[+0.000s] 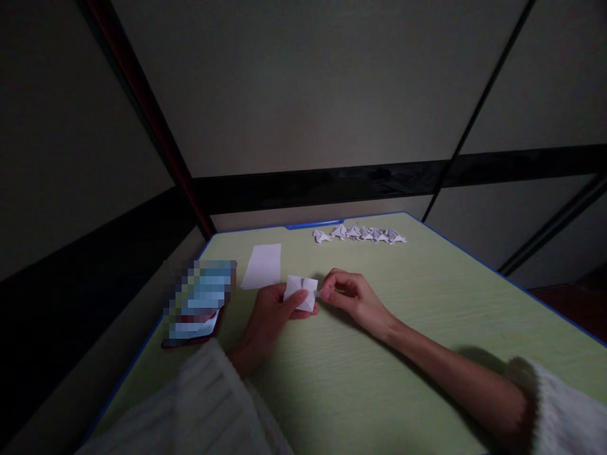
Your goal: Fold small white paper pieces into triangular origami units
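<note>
A small square of folded white paper [294, 285] with creases across it is held over the table. My left hand [277, 306] grips it from the left, thumb on top and fingers underneath. My right hand [348, 292] is at the paper's right edge, thumb and forefinger pinched on a small pointed bit of the paper there. Farther back stands a row of several folded white paper figures [353, 232]. A stack or sheet of plain white paper [263, 265] lies just beyond my left hand.
To the left on the pale green table [427, 291] lies a phone or tablet [202, 303] with a dark red edge, its screen pixelated. The table has a blue rim [315, 224]. Light wall panels with a dark band [313, 187] stand behind it.
</note>
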### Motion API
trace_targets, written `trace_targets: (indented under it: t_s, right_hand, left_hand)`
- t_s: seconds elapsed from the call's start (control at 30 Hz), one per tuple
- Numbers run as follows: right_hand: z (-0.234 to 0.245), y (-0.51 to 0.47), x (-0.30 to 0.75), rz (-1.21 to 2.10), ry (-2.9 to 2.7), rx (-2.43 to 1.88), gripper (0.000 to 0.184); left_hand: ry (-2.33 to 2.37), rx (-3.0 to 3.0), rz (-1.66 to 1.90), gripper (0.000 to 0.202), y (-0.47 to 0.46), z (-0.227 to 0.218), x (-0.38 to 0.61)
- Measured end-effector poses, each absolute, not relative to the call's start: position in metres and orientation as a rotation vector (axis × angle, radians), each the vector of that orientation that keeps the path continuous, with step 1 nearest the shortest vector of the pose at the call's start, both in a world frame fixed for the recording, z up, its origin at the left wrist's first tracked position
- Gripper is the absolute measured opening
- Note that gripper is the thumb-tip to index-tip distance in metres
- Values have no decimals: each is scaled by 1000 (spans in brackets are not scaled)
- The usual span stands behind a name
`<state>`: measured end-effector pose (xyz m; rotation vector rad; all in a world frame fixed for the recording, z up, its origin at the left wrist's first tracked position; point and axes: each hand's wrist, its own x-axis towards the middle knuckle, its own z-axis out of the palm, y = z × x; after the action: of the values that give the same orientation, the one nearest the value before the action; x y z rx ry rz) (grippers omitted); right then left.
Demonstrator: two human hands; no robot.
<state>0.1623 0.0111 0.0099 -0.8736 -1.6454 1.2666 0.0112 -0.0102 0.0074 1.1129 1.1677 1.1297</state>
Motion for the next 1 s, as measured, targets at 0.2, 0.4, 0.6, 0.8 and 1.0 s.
trace_targets:
  t_s: [0.2,0.4,0.6,0.8,1.0]
  right_hand:
    - [4,13,159,1360,-1674,-893,16]
    - [5,12,159,1363,-1653,-875,17]
    - [5,9,157,1557,-1649,-779,24]
    - [8,11,159,1579,-1707,-784,28]
    - [8,12,161,1663,-1630,-784,27]
  left_hand:
    - [1192,1125,1123,18,-12,10,14]
    - [1157,1110,1147,19,-13,10,15]
    - [1177,1222,1068,16,-16,17,18]
    - [1173,1291,1018,14,-12,16,18]
    - [1107,1317,973,17,-13,13,15]
